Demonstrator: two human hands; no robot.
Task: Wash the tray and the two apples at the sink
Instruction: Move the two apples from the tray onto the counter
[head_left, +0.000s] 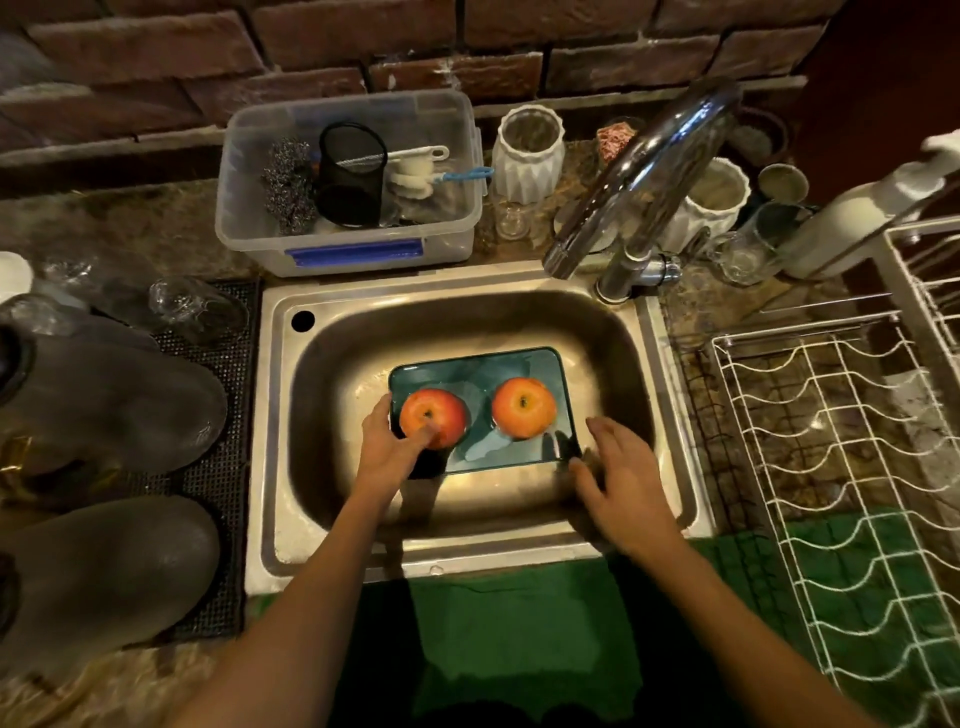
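A teal rectangular tray (478, 371) lies flat in the steel sink (332, 358). Two red-orange apples stand on it, the left apple (441, 410) and the right apple (523, 408). My left hand (392, 447) is at the tray's left edge, its thumb and fingers around the near side of the left apple. My right hand (621, 480) hovers with relaxed, spread fingers just off the tray's near right corner and holds nothing. I see no water running from the tap.
A chrome tap (644, 171) arches over the sink's back right. Behind the sink sits a clear plastic box (348, 244) of scrubbers and brushes. A white wire dish rack (841, 467) stands to the right. Upturned glasses and grey bowls (114, 395) fill the left counter.
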